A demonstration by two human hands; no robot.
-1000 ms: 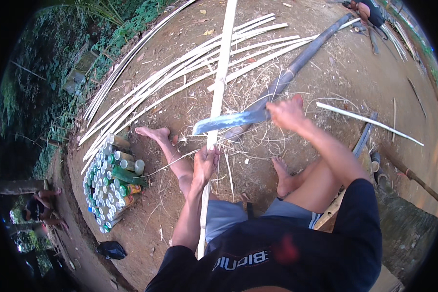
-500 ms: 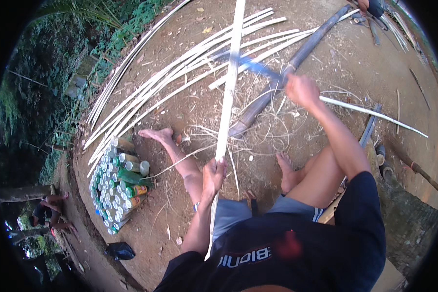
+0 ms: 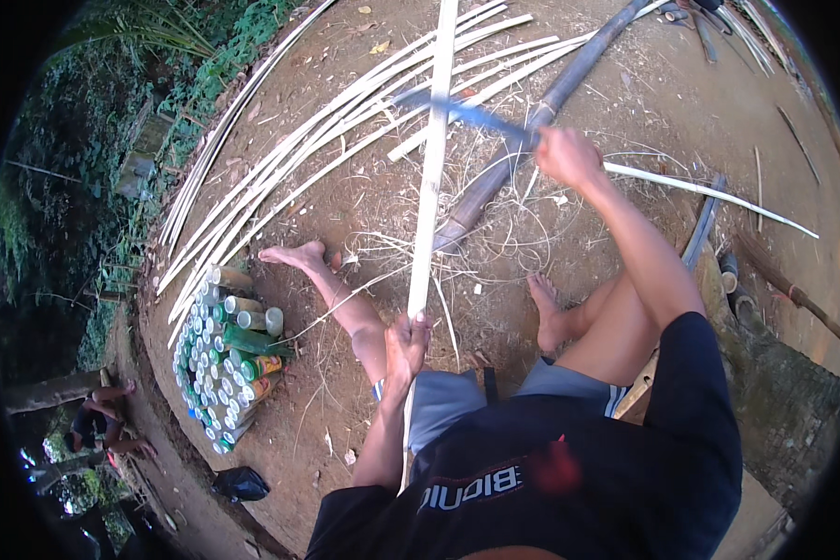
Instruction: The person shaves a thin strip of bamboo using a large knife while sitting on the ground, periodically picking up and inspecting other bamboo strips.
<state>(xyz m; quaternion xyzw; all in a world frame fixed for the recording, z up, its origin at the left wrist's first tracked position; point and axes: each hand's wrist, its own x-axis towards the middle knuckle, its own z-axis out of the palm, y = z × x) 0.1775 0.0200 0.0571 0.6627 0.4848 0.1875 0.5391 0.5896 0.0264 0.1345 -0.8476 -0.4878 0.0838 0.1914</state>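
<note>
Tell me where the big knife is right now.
In the head view, the knife, blurred, is in the right hand, above the picture's middle; its blade crosses the upper part of the pale strip that the left hand holds.

The held strip (image 3: 428,210) looks like smooth wood, the blade (image 3: 485,119) metal, the bag (image 3: 241,483) glossy plastic.

A black T-shirt (image 3: 579,504) with short sleeves (image 3: 695,373), pale lettering (image 3: 471,488) and a blurred red patch (image 3: 553,469) is worn with blue-grey shorts (image 3: 445,403) with white-and-dark side stripes (image 3: 616,401), while the left hand (image 3: 405,347), the right hand (image 3: 569,157) and both feet (image 3: 292,254) are bare.
</note>
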